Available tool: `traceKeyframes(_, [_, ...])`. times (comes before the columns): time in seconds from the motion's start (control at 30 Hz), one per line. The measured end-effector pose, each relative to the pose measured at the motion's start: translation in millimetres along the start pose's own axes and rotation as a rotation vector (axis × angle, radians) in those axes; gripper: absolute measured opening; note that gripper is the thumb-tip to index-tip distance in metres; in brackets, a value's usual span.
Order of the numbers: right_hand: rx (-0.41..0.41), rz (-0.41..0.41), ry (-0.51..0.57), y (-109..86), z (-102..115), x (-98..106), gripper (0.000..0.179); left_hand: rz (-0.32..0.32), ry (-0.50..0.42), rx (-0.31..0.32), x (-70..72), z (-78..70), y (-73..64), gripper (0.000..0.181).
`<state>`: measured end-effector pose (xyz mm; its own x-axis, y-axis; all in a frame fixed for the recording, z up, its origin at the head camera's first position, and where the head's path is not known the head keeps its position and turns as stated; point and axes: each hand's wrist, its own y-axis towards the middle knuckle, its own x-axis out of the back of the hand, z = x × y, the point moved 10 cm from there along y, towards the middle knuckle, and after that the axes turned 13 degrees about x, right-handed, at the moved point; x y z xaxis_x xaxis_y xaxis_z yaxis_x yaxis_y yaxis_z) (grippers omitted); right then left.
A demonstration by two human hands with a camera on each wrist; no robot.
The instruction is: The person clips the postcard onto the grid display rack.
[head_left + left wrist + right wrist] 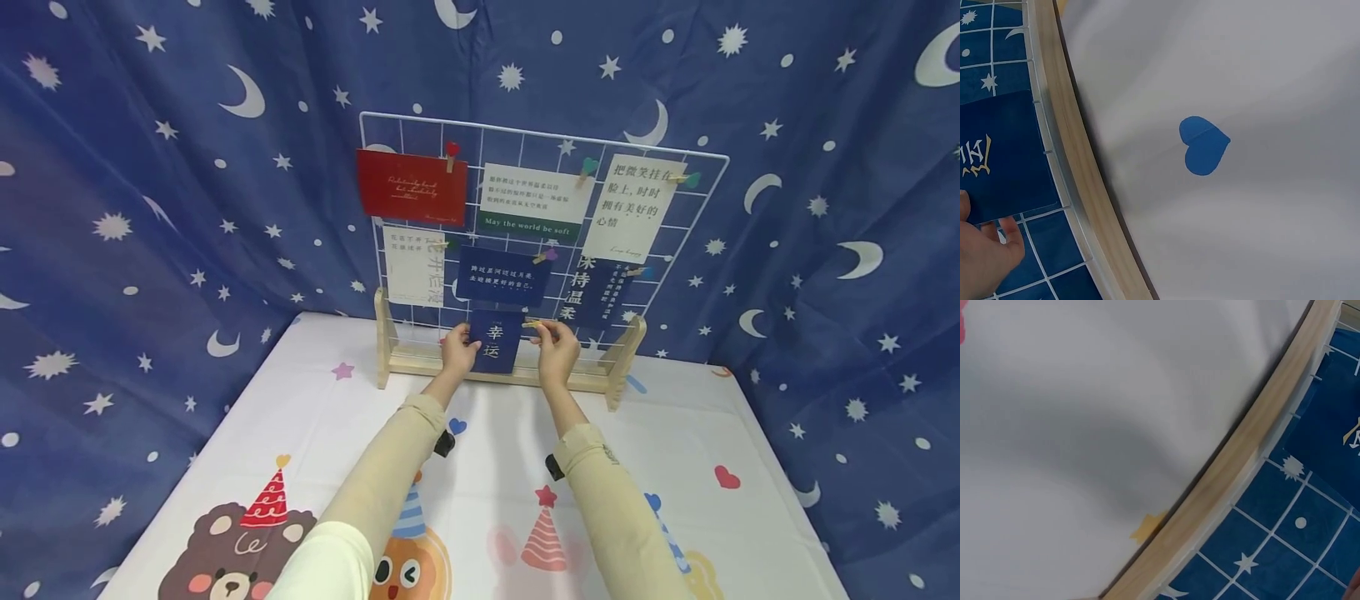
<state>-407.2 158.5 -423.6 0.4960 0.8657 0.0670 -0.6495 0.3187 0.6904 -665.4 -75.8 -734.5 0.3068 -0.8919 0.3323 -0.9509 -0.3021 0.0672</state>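
Observation:
At the bottom middle of a white wire grid rack (pixel 540 134), a dark blue card (pixel 495 342) with gold and white characters stands against the wires. My left hand (pixel 458 350) pinches its left edge, thumb in front; the left wrist view shows the fingers of that hand (pixel 988 259) behind the card (pixel 1010 156). Near the card's upper right edge, my right hand (pixel 558 350) pinches a small yellow clothespin (pixel 532 323). Whether the clothespin bites the card is too small to tell. Only a sliver of the right hand (pixel 1354 589) appears in the right wrist view.
Clothespins hold several cards above, among them a red card (pixel 412 187), a white-and-green card (pixel 534 200) and a blue card (pixel 502 277). The rack stands in a wooden base (pixel 431 367) on a white printed tablecloth (pixel 495 467), before a starry blue curtain (pixel 195 250).

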Motion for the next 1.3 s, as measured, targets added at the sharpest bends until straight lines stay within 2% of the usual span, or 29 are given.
traceKeyframes(0.23, [-0.021, 0.010, 0.020, 9.3, 1, 1, 0.014, 0.008, -0.007, -0.027, -1.3, -11.6, 2.5, 0.037])
traceKeyframes(0.5, [-0.091, 0.042, 0.018, 16.9, -4, -2, 0.015, -0.023, 0.036, 0.027, -3.6, -3.6, 16.6, 0.041])
traceKeyframes(0.63, [-0.090, 0.068, -0.007, 21.8, -3, -5, 0.015, -0.048, 0.051, 0.011, -2.9, -8.7, 13.0, 0.040])
traceKeyframes(0.7, [-0.094, 0.095, -0.024, 22.9, -2, -7, 0.016, -0.076, 0.057, 0.002, 2.4, -18.6, 3.0, 0.039])
traceKeyframes(0.77, [-0.110, 0.122, -0.034, 22.6, -3, -9, 0.017, -0.108, 0.080, -0.015, 11.3, -36.8, -16.1, 0.039])
traceKeyframes(0.8, [-0.117, 0.131, -0.036, 22.2, -4, -9, 0.017, -0.119, 0.099, -0.020, 16.8, -49.6, -29.2, 0.039])
traceKeyframes(0.83, [-0.122, 0.138, -0.042, 22.0, -6, -9, 0.017, -0.101, 0.113, -0.010, 23.7, -64.8, -44.5, 0.041])
traceKeyframes(0.93, [-0.133, 0.150, -0.045, 22.1, -10, -8, 0.018, -0.081, 0.167, -0.012, 52.8, -125.6, -100.2, 0.041])
traceKeyframes(1.0, [-0.137, 0.164, -0.053, 23.3, -12, -8, 0.019, -0.066, 0.190, -0.005, 63.6, -148.3, -116.6, 0.040])
traceKeyframes(1.03, [-0.140, 0.172, -0.055, 24.0, -12, -9, 0.020, -0.054, 0.202, 0.002, 67.9, -156.3, -121.5, 0.040])
traceKeyframes(1.1, [-0.151, 0.192, -0.051, 24.8, -11, -11, 0.021, -0.090, 0.238, -0.014, 70.7, -162.1, -121.1, 0.037])
traceKeyframes(1.17, [-0.164, 0.208, -0.045, 24.9, -11, -13, 0.022, -0.071, 0.261, 0.010, 64.6, -152.8, -110.6, 0.038])
traceKeyframes(1.3, [-0.171, 0.234, -0.039, 23.4, -9, -16, 0.022, -0.053, 0.276, 0.051, 64.3, -152.0, -109.9, 0.038])
